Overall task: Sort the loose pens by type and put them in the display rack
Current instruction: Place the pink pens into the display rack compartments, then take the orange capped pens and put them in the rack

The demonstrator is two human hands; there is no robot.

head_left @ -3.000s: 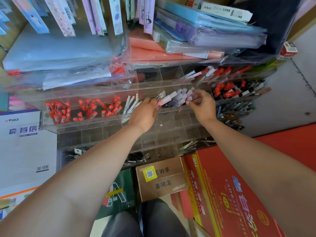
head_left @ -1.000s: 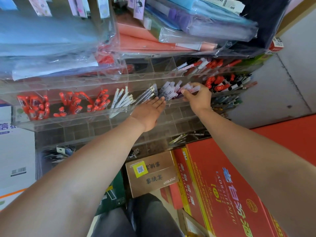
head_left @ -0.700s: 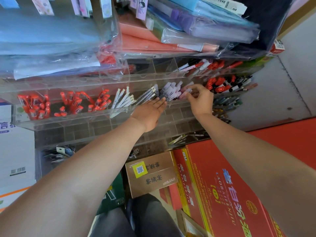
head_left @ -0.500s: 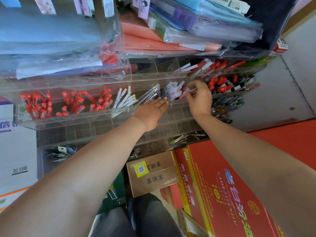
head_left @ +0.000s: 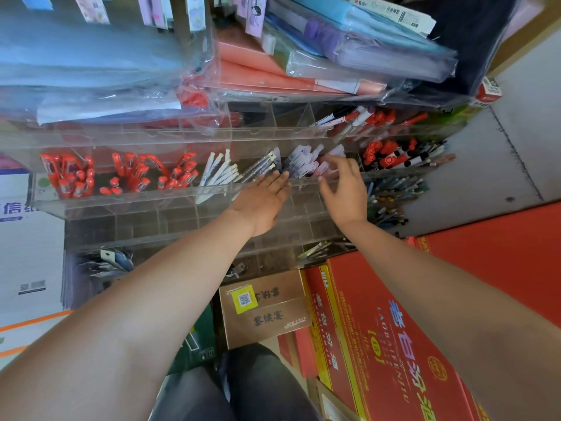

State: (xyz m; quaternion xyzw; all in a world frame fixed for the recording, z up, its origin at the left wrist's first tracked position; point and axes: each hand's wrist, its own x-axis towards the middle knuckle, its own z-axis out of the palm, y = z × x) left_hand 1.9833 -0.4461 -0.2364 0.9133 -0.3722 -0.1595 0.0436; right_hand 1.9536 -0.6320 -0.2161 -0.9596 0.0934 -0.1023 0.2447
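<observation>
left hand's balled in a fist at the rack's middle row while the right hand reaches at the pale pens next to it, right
Not quite: the left hand is no fist. The head view shows it open, fingers straight, at the middle row of the rack. The rest holds: the right hand reaches at the pale pens next to it.

One clear acrylic tiered display rack (head_left: 127, 205). Its middle tier shows three left compartments of red-capped pens (head_left: 76, 177), then one each of slim white pens (head_left: 220, 170), clear-barrelled pens (head_left: 262, 167) and lilac-capped pens (head_left: 299, 161); single pens too crowded to count. Nearer: one brown cardboard box (head_left: 267, 311), one red printed carton (head_left: 379, 329).
</observation>
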